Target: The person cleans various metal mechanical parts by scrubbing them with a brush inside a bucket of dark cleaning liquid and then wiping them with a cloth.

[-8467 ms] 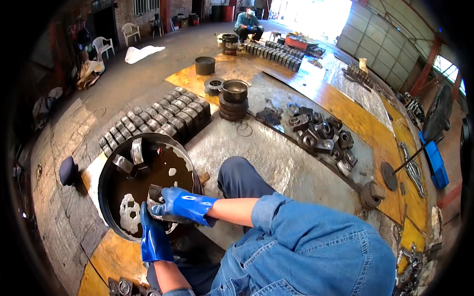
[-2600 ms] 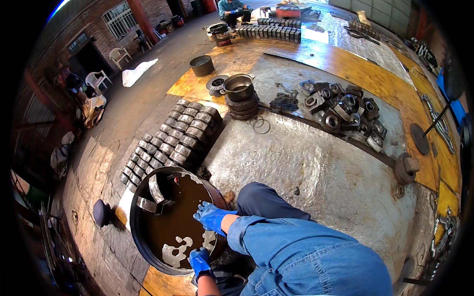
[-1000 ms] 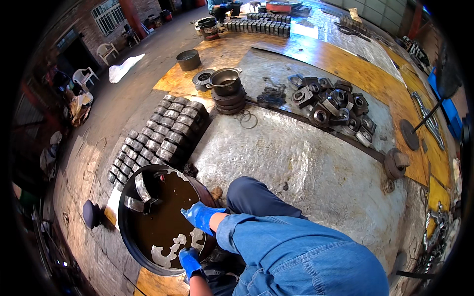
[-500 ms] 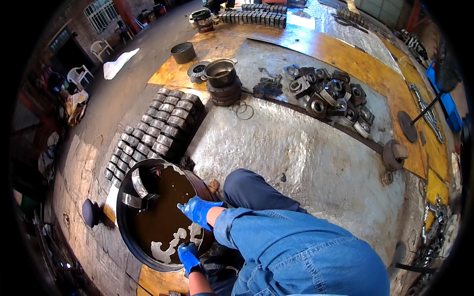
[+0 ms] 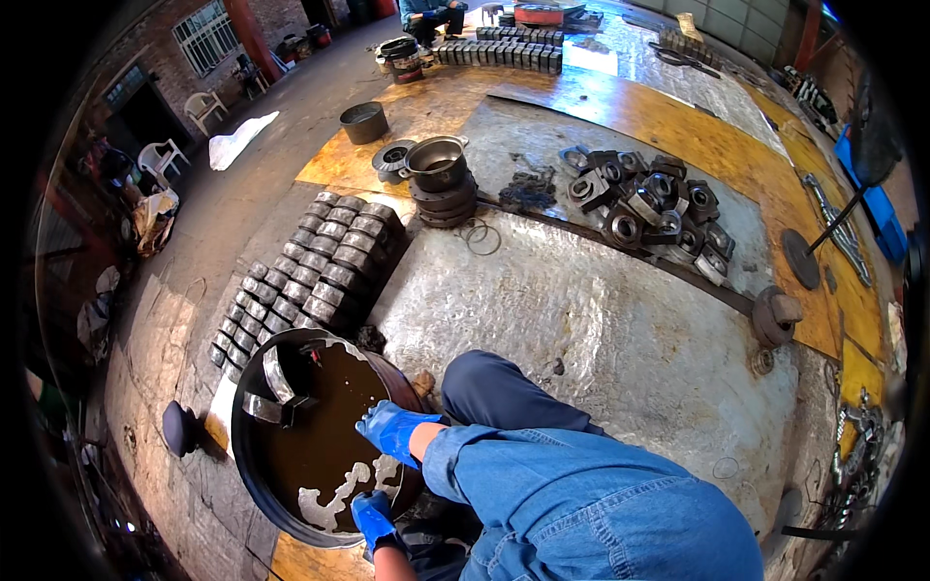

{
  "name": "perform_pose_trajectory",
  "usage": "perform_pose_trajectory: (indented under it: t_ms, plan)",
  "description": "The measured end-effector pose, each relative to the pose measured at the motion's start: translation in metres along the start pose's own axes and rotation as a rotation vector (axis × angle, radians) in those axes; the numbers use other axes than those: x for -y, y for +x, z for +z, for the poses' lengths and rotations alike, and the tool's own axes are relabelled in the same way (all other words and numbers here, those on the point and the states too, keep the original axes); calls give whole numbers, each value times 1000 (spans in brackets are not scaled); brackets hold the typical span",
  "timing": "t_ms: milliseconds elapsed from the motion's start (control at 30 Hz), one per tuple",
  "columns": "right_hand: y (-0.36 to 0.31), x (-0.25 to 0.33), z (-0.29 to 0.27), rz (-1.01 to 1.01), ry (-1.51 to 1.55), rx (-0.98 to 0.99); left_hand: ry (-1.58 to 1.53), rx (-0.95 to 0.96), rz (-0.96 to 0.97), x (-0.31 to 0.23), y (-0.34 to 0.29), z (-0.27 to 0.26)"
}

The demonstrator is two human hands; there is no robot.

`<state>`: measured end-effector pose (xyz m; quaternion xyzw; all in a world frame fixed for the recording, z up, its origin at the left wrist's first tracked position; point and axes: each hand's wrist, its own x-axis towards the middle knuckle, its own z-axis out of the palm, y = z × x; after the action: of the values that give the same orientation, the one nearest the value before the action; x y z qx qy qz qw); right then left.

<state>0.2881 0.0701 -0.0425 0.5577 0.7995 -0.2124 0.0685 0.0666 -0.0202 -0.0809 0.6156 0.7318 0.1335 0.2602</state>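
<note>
Two gloved hands, left and right, near the tub rim, fingers curled, grip unclear, wide metal sheet rightward.

Room for a hand is left over the brown liquid in the tub. Its upper-left part is blocked by curved metal pieces, and the ground past the far rim is taken up by rows of metal blocks. The right side is narrowed by the right hand and the bent knee. A wide passage is offered above the metal sheet, bounded beyond by the pot and heaped metal parts.
</note>
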Motion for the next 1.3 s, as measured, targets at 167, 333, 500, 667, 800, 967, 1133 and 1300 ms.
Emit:
perform_pose_trajectory:
  t_ms: [167, 333, 500, 667, 800, 967, 1133, 1300]
  plan:
    - [1, 1, 4, 3, 5, -4, 56, -71, 33, 14, 6, 10]
    - [4, 3, 3, 4, 8, -12, 37, -42, -29, 32, 15, 15]
    - [2, -2, 8, 13, 3, -12, 58, -16, 21, 21, 9, 16]
    - [7, 4, 6, 0, 14, -26, 18, -30, 18, 40, 14, 15]
    - [9, 6, 4, 3, 27, -45, 19, -72, 41, 55, 24, 20]
    - [9, 1, 11, 4, 26, -56, 21, -5, -10, 38, 17, 17]
    - [8, -1, 12, 7, 34, -76, 58, -27, 2, 26, 11, 14]
    - [8, -4, 15, 19, 28, -97, 44, -30, -13, 16, 9, 14]
